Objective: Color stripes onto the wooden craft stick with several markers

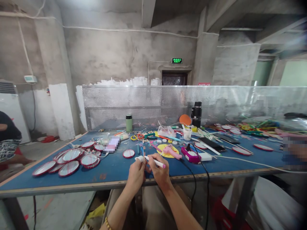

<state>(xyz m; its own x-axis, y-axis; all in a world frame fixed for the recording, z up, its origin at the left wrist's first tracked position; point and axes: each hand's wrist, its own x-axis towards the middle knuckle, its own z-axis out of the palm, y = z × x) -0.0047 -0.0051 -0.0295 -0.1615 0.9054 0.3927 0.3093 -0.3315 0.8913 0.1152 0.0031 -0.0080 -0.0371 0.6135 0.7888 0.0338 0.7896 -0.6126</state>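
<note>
My right hand (pixel 160 171) is closed around a white marker pen (pixel 158 162) with a pink end, its other end pointing left toward my left hand (pixel 136 172). The fingers of my left hand are pinched on a small white piece (pixel 139 158) whose kind I cannot make out. Both hands are close together over the table's front edge. Just beyond them lies a round red-rimmed mirror (pixel 129 154). Right of the hands, a pink pistol-shaped tool (pixel 169 151) rests on a yellow disc (pixel 163 147).
Several red-rimmed mirrors (pixel 72 155) are piled on the left of the blue table (pixel 115 172). A purple box (pixel 190 155) with black cables stands at right. Behind are a green bottle (pixel 129 123), a black flask (pixel 197 115) and scattered craft pieces. A person (pixel 8 137) sits far left.
</note>
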